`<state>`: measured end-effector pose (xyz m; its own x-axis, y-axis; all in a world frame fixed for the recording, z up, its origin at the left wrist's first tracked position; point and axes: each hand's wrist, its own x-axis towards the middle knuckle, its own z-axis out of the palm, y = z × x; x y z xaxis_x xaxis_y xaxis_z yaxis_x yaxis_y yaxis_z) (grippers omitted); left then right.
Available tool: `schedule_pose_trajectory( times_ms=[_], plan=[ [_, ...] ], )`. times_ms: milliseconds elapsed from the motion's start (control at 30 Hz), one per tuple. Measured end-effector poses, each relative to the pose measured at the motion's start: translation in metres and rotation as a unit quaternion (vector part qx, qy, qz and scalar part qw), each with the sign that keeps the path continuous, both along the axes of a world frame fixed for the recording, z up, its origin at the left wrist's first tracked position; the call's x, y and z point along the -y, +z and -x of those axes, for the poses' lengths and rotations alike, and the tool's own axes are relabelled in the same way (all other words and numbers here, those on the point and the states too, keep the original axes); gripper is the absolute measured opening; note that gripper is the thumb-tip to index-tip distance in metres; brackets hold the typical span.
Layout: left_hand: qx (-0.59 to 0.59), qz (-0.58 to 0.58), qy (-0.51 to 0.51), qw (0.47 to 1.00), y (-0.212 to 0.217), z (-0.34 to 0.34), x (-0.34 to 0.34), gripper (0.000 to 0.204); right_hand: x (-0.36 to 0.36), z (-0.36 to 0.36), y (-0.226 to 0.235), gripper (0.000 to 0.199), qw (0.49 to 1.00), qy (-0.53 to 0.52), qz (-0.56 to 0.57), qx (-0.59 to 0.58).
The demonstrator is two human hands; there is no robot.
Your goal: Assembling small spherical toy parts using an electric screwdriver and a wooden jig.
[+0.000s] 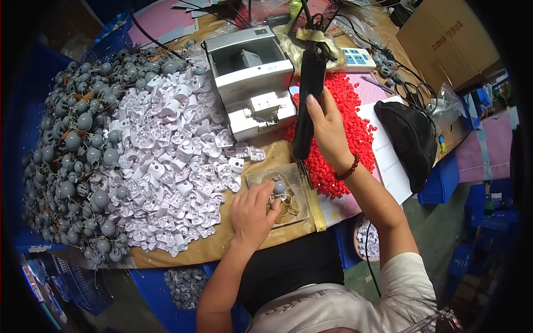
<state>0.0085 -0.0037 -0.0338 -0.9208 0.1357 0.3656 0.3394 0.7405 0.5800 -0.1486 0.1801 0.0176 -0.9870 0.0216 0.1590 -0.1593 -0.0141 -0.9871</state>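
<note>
Near the table's front edge, my left hand (252, 213) is closed with its fingertips on a small grey ball-shaped part (279, 186). The part rests on a square, worn fixture plate (300, 193), with a loop of thin yellowish wire beside it. My right hand (331, 133) is wrapped around a long black upright tool (309, 100) that looks like an electric screwdriver hanging from above. Its lower end is beside the plate's far right corner. My fingers partly hide the small part.
White plastic pieces (166, 150) form a big heap at left, bordered by grey ball parts with wires (72, 141). A silver machine (252, 77) stands behind the plate. Small red pieces (338, 166), a black pouch (408, 141) and a cardboard box (447, 41) are at right.
</note>
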Motion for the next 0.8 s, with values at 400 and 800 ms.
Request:
schedule_pose_trajectory(
  times_ms=[400, 800],
  plan=[
    [-0.021, 0.009, -0.004, 1.000, 0.000, -0.006, -0.001, 0.041, -0.010, -0.106, -0.031, 0.021, 0.955, 0.172, -0.237, -0.050],
    [-0.079, -0.037, -0.023, 0.996, 0.019, -0.012, 0.014, 0.044, 0.006, -0.076, -0.006, 0.015, 0.951, 0.240, 0.116, 0.156]
  ],
)
